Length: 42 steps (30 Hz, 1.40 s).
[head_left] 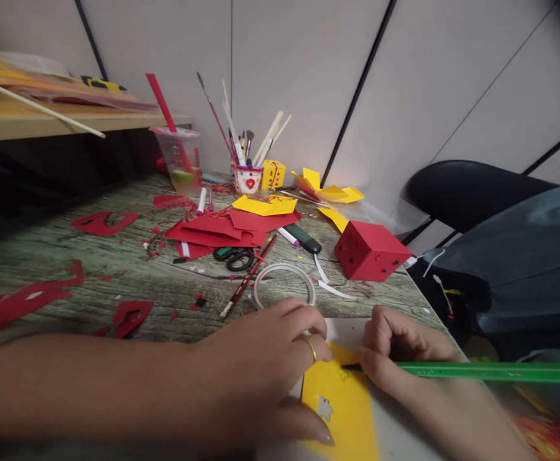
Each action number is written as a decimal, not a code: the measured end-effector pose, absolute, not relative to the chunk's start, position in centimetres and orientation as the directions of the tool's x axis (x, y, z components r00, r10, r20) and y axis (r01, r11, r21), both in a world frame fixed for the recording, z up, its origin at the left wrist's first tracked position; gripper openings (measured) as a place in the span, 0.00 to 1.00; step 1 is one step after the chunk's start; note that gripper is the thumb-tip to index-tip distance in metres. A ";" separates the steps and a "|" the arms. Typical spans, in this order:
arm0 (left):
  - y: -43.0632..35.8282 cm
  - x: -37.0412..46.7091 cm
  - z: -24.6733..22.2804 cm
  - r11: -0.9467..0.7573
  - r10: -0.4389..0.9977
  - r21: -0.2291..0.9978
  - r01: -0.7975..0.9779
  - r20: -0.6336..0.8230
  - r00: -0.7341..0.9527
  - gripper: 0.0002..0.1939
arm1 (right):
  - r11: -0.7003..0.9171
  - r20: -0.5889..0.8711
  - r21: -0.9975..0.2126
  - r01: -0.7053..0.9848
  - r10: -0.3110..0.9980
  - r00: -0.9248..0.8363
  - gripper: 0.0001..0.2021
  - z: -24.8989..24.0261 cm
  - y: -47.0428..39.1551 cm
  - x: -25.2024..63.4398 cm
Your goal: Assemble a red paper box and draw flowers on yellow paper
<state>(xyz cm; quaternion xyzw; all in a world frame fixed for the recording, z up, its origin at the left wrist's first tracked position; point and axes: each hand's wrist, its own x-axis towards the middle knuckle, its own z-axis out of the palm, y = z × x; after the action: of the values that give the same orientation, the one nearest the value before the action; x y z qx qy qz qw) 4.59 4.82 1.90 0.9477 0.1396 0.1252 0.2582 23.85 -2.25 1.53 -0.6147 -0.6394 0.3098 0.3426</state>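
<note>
Through the remote feed I saw the right hand (400, 352) pinching a green pen (477, 371), its dark tip at a small outline (343, 376) on the yellow card (352, 429). The left hand (265, 358) steadied that card, thumb spread from curled fingers.

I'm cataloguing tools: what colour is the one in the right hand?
The tool is green, dark-tipped; best in head view.

On my feed, the yellow sheet (352, 426) looks like smooth matt paper, the slender green pen-shaped tool (477, 371) like glossy plastic. I see a shiny gold metal ring (312, 349), a clear plastic cup (172, 153), a matt red paper cube (369, 253) and a grey-green, rough-looking wood-grain tabletop (131, 272).
</note>
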 end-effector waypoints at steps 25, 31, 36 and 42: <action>4.8 4.5 1.5 -0.847 0.311 0.501 0.179 0.193 0.931 0.19 | 0.070 0.059 -0.803 0.592 0.998 -0.038 0.12 1.5 -2.2 23.7; 4.9 4.5 1.7 -0.849 0.309 0.496 0.182 0.188 0.932 0.20 | 0.056 0.066 -0.803 0.594 0.998 -0.003 0.12 1.3 -2.2 23.7; 4.8 4.5 1.6 -0.843 0.314 0.505 0.183 0.186 0.931 0.20 | 0.066 0.072 -0.807 0.587 0.997 -0.014 0.12 1.4 -2.3 23.7; 4.9 4.6 1.4 -0.838 0.319 0.517 0.174 0.206 0.925 0.20 | 0.023 0.053 -0.796 0.605 0.998 0.032 0.13 1.7 -2.3 23.1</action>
<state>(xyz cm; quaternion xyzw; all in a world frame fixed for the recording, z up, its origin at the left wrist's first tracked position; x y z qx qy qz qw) 4.64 4.93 1.40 0.9480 0.1299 0.1433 0.2528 23.09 -2.27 1.74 -0.6348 -0.6315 0.2922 0.3359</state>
